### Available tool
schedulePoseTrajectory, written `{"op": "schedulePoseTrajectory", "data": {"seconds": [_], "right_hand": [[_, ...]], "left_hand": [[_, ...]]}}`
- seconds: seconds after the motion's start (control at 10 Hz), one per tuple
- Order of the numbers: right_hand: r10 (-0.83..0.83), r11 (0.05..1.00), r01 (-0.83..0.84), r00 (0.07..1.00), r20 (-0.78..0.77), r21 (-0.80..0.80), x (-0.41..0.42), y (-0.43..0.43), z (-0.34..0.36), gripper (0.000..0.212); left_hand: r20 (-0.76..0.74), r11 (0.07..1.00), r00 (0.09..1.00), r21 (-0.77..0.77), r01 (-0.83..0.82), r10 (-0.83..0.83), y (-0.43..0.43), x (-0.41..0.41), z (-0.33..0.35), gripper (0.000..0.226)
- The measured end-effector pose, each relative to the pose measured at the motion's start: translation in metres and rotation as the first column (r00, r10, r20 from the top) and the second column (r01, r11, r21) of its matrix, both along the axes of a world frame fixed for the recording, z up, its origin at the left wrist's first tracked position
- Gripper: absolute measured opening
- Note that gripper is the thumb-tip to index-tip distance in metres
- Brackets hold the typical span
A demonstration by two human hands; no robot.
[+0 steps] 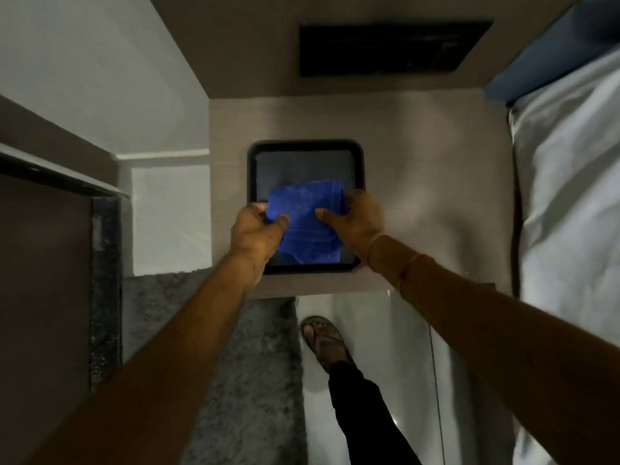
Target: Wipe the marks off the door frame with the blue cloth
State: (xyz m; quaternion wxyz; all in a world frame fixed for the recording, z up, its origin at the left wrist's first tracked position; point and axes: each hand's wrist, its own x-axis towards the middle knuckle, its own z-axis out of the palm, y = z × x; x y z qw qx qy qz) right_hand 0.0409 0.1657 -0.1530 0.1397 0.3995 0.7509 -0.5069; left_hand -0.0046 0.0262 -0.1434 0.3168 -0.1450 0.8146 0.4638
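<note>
A folded blue cloth (pixel 307 223) lies over the near part of a dark square tray (pixel 255 162) on a grey-brown bedside table (pixel 419 162). My left hand (pixel 256 239) grips the cloth's left edge, thumb on top. My right hand (pixel 355 219) pinches its right edge. Both hands are closed on the cloth above the tray. The brown door (pixel 40 280) and its frame (pixel 60 176) stand at the left, well away from the hands.
A bed with white bedding (pixel 570 196) and a blue pillow (pixel 553 62) fills the right side. A black panel (pixel 389 48) sits on the wall above the table. A grey shaggy rug (pixel 248 364) covers the floor below, beside my sandalled foot (pixel 323 340).
</note>
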Motion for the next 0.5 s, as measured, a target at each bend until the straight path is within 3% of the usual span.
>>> {"op": "schedulePoseTrajectory", "data": {"seconds": [0.2, 0.3, 0.5], "right_hand": [[0.04, 0.988, -0.045, 0.998, 0.038, 0.148, -0.002, 0.01, -0.038, 0.048], [0.118, 0.977, -0.134, 0.988, 0.102, 0.165, -0.002, 0.011, -0.037, 0.052], [0.262, 0.925, -0.27, 0.963, 0.067, 0.268, 0.01, 0.0, -0.012, 0.048]], "left_hand": [[-0.128, 0.962, 0.964, -0.177, 0.21, -0.234, 0.018, -0.003, -0.036, 0.031], [-0.06, 0.923, 0.941, -0.223, 0.312, -0.332, 0.017, -0.006, -0.035, 0.036], [-0.212, 0.885, 0.88, -0.305, 0.353, -0.425, -0.002, 0.0, -0.011, 0.032]]}}
